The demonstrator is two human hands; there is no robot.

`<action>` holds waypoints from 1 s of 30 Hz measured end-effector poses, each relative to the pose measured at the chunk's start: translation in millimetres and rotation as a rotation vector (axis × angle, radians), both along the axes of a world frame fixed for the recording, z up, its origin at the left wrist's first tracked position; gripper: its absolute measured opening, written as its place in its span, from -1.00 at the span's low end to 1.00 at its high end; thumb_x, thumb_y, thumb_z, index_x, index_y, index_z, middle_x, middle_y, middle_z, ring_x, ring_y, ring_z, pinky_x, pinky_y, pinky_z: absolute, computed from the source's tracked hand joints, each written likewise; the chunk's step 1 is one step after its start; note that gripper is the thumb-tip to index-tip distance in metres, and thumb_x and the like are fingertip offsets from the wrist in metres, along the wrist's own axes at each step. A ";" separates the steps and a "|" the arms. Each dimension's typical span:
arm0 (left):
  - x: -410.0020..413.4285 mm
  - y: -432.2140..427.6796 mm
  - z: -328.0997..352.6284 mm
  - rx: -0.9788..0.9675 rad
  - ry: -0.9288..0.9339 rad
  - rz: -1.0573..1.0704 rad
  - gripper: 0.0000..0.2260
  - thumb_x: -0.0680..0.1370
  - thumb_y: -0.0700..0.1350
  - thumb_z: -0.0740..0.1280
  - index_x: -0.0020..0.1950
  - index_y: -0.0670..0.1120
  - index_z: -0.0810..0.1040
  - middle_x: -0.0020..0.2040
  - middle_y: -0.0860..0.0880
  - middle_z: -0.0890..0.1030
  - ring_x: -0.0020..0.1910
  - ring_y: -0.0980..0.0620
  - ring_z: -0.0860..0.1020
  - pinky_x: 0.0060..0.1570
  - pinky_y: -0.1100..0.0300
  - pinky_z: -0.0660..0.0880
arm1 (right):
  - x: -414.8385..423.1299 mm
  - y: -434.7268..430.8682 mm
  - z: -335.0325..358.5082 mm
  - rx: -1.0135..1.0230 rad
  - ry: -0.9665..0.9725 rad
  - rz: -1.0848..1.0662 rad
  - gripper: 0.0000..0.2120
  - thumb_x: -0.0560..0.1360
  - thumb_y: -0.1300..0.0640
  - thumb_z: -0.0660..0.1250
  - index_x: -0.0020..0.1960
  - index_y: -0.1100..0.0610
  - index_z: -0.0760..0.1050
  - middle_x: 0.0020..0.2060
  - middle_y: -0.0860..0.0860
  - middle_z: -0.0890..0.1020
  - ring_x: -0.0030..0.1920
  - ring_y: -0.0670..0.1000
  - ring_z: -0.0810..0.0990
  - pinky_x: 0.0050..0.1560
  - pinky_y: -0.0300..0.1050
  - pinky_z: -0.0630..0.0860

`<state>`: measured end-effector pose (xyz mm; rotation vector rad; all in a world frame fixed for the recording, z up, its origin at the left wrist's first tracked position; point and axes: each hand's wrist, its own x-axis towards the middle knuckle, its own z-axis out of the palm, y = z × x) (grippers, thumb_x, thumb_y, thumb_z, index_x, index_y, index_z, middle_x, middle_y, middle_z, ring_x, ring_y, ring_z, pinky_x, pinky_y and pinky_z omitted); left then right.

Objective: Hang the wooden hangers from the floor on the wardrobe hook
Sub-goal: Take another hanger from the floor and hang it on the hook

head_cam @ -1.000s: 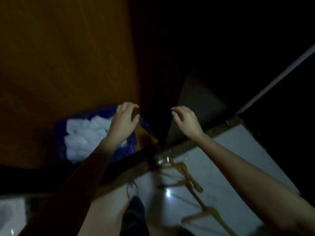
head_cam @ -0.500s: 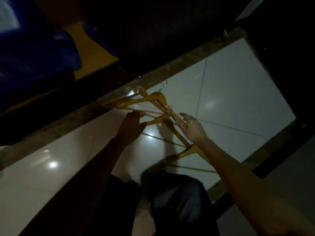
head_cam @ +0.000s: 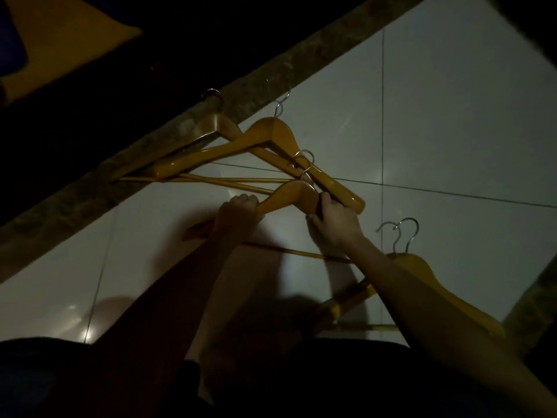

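Observation:
Several wooden hangers with metal hooks lie on the pale tiled floor (head_cam: 452,116). Both my hands grip one hanger (head_cam: 294,196) in the middle of the pile: my left hand (head_cam: 238,212) curls round its left arm, my right hand (head_cam: 334,220) round its right arm. Behind it lie two overlapping hangers (head_cam: 271,135) against the dark stone strip. Two more hangers (head_cam: 422,267) lie at the right, partly hidden under my right forearm. No wardrobe hook is in view.
A dark stone threshold strip (head_cam: 271,70) runs diagonally across the floor, with a black wardrobe base (head_cam: 150,55) beyond it. An orange surface (head_cam: 75,40) shows at the top left. My dark-clothed legs (head_cam: 271,381) fill the bottom of the view.
The view dropped from the wardrobe to the floor. Both hands came down to the hanger pile and closed round one hanger's arms.

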<state>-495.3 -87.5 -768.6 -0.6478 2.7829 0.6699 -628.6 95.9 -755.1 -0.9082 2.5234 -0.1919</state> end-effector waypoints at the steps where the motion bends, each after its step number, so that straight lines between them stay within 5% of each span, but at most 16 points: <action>1: 3.5 -0.7 14.6 0.017 -0.001 0.014 -0.71 0.48 -0.05 0.40 0.06 -0.23 0.52 -0.02 -0.23 0.58 -0.06 -0.24 0.57 -0.08 -0.05 0.52 | 1.7 -0.6 11.0 -0.020 -0.038 -0.007 -0.70 0.56 0.01 0.24 0.19 0.17 0.34 -0.08 0.14 0.62 -0.12 0.14 0.62 -0.16 0.04 0.56; 5: 13.7 -24.1 103.3 0.059 0.043 0.096 -0.72 0.54 -0.06 0.31 0.17 -0.20 0.50 0.09 -0.22 0.56 0.02 -0.24 0.57 -0.02 -0.05 0.50 | -1.3 -19.4 90.6 -0.141 -0.125 0.022 -0.60 0.58 0.04 0.22 0.35 0.18 0.29 0.06 0.18 0.58 -0.02 0.18 0.60 -0.13 -0.06 0.48; 8: 12.2 -50.4 199.1 0.078 -0.099 0.152 -0.68 0.58 -0.07 0.21 0.30 -0.14 0.45 0.22 -0.21 0.53 0.17 -0.23 0.50 0.15 -0.07 0.45 | -8.4 -46.0 183.2 -0.213 -0.120 0.091 -0.64 0.59 -0.03 0.18 0.30 0.14 0.34 0.02 0.20 0.58 -0.04 0.22 0.58 -0.10 0.06 0.52; 14: 11.0 -88.7 447.2 0.098 0.060 0.206 -0.66 0.55 0.07 0.27 0.25 -0.06 0.50 0.15 -0.11 0.59 0.10 -0.14 0.54 0.04 0.01 0.48 | -25.8 -86.4 426.5 -0.331 0.021 0.158 -0.52 0.58 -0.13 0.17 0.42 0.06 0.28 0.01 0.14 0.60 -0.03 0.17 0.59 -0.15 -0.02 0.52; 18: -1.2 -107.5 615.7 0.248 0.150 0.303 -0.76 0.53 -0.03 0.34 0.17 -0.06 0.55 -0.05 -0.02 0.61 -0.03 -0.04 0.58 -0.16 0.18 0.39 | -36.5 -108.6 606.0 -0.394 0.072 0.178 -0.43 0.57 -0.09 0.21 0.50 0.11 0.20 0.15 0.17 0.56 0.11 0.15 0.57 0.07 0.07 0.54; 22: -9.5 -115.2 766.5 0.381 0.282 0.397 -0.73 0.53 -0.07 0.36 0.22 -0.07 0.53 0.00 -0.04 0.62 -0.03 -0.01 0.59 -0.10 0.18 0.48 | -43.8 -124.9 757.5 -0.481 0.127 0.265 -0.40 0.56 -0.09 0.23 0.51 0.09 0.15 0.22 0.14 0.55 0.18 0.12 0.56 0.17 0.07 0.52; 27: 9.7 -122.6 925.1 0.256 0.425 0.412 -0.70 0.52 -0.02 0.36 0.23 -0.04 0.49 0.05 0.00 0.59 -0.02 0.02 0.56 -0.01 0.04 0.52 | -36.1 -142.6 905.5 -0.637 0.169 0.304 -0.42 0.55 -0.08 0.26 0.49 0.08 0.21 0.28 0.10 0.52 0.25 0.09 0.53 0.24 0.04 0.49; 30: 24.4 -131.9 997.5 0.174 0.515 0.473 -0.78 0.51 -0.02 0.38 0.12 -0.02 0.49 0.02 -0.02 0.58 -0.17 0.05 0.51 -0.23 0.14 0.44 | -26.1 -163.9 973.8 -0.706 0.229 0.339 -0.45 0.55 -0.05 0.26 0.48 0.07 0.23 0.30 0.10 0.51 0.27 0.09 0.51 0.27 0.03 0.45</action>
